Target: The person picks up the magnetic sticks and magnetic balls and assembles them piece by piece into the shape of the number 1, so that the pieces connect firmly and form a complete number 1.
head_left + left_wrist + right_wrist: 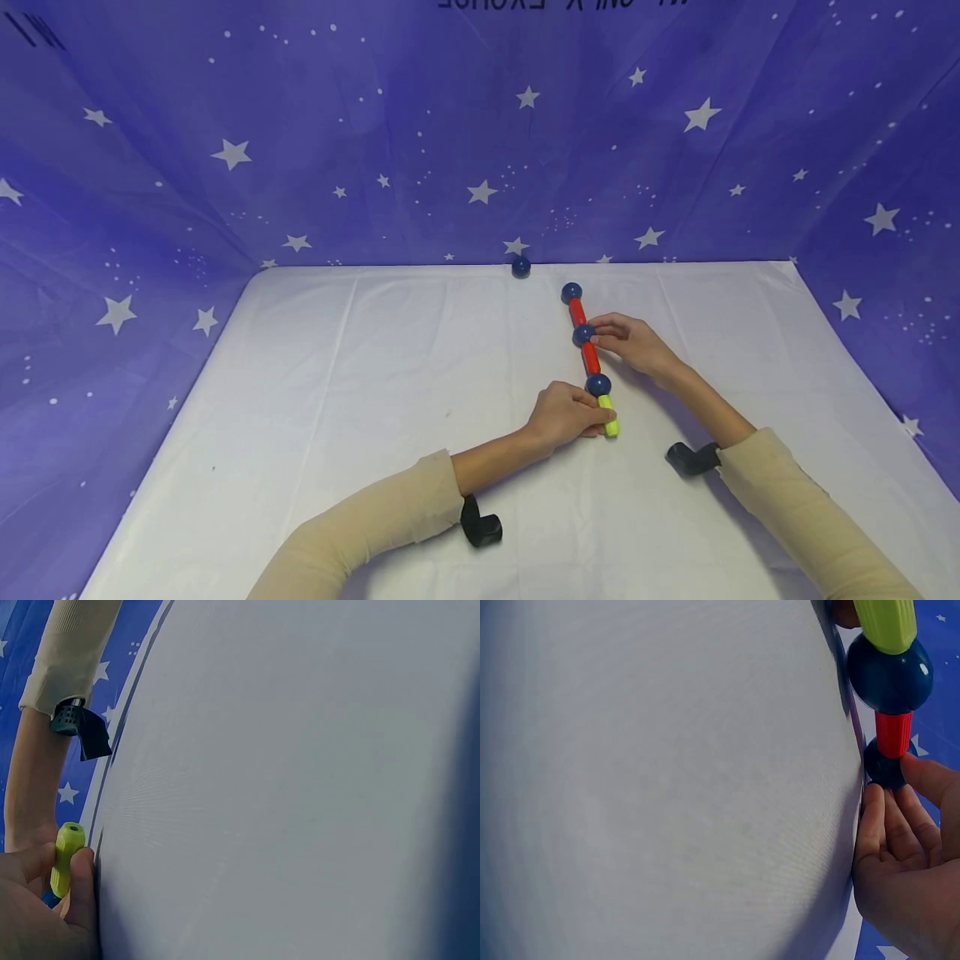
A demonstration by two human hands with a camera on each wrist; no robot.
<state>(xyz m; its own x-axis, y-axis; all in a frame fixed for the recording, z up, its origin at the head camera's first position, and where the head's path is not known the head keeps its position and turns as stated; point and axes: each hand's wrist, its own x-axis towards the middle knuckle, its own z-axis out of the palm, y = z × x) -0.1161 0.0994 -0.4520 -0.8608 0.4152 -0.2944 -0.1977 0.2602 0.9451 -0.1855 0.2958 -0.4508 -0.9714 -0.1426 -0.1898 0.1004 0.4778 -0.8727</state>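
Observation:
A chain of magnetic-looking toy pieces runs across the white table in the head view. From far to near it has a blue ball, a red rod, a middle blue ball, another red rod, a near blue ball and a yellow-green rod. My left hand pinches the yellow-green rod between thumb and fingers. With thumb and fingertips, my right hand holds the middle ball from its right side.
A loose blue ball lies at the table's back edge, left of the chain. White cloth covers the table. Starry blue sheets hang behind and at both sides. Black wrist devices stick out near both beige sleeves.

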